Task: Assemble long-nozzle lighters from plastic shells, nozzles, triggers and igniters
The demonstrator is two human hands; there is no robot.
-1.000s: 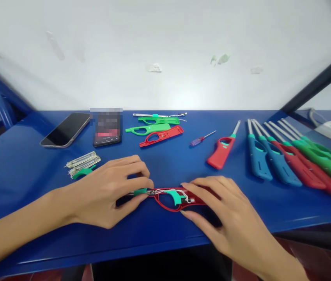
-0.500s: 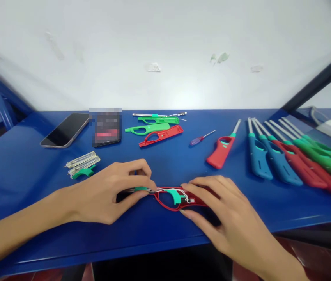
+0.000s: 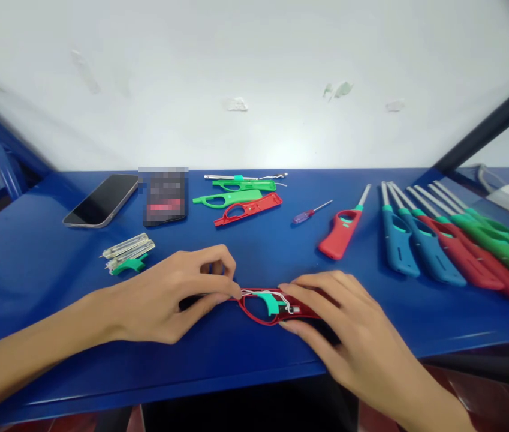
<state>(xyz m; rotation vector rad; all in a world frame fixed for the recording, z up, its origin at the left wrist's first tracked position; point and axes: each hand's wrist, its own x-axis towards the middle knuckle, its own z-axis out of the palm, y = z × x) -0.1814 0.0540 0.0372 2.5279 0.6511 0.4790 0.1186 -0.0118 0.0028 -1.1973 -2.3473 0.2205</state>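
A red gas lighter casing half (image 3: 261,321) lies low over the blue table with its inside facing up. A green trigger (image 3: 271,303) sits in it, with thin white wires running along the upper edge. My left hand (image 3: 191,294) pinches the casing's narrow left end, and its fingers hide the metal tube there. My right hand (image 3: 344,318) is wrapped round the wide right end, thumb below and fingers above, covering that end. To the left of my left hand lie several clear fuel tanks (image 3: 128,247) and a loose green trigger (image 3: 130,264).
Along the back are a phone (image 3: 102,201), a blurred dark device (image 3: 165,201), a green casing half (image 3: 231,198), a red casing half (image 3: 249,209) and a metal tube (image 3: 231,177). A screwdriver (image 3: 310,214), a red lighter (image 3: 340,233) and several assembled lighters (image 3: 434,240) lie to the right.
My left fingertips have slid slightly right and closed down over the casing's neck, hiding the green collar that showed there. My right hand has barely moved.
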